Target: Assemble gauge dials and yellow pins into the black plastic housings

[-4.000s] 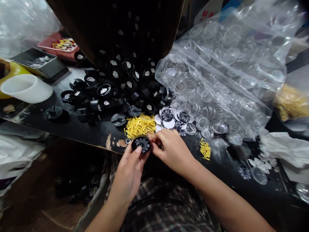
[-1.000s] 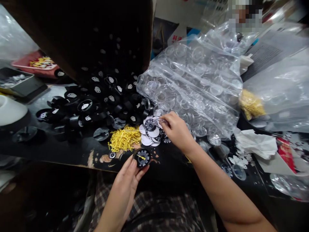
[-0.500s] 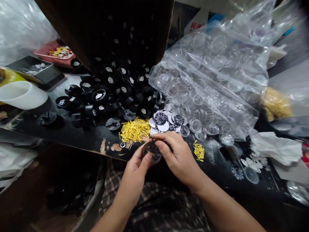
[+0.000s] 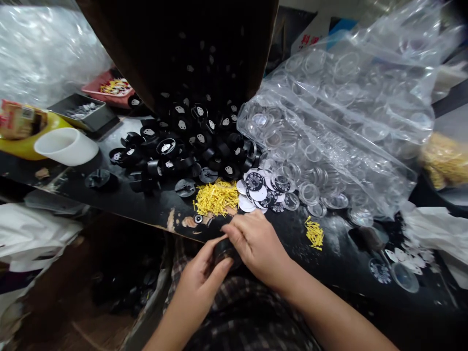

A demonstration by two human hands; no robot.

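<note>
We find the left hand [image 4: 197, 275] clamped on a black round part [image 4: 224, 251], held over the near edge of the desk [image 4: 146, 207], its thumb lying across the part. We record the right hand [image 4: 259, 243] with thumb and fingers closed at the part's upper right rim; any small piece between them is hidden from us. Just beyond lie a heap of yellow pins [image 4: 215, 197] and, touching its right side, printed discs [image 4: 255, 180], black with white scale marks around the rim, too small for us to read. We note a smaller group of yellow pins [image 4: 314, 233] to the right, and a pile of black cases [image 4: 183, 146] behind the heap. A clear plastic bag [image 4: 340, 112] holds transparent round covers. On writing: a white carton [image 4: 305, 36] at the back bears red characters, the first reading 科, and a packet [image 4: 24, 119] at far left carries a barcode.
</note>
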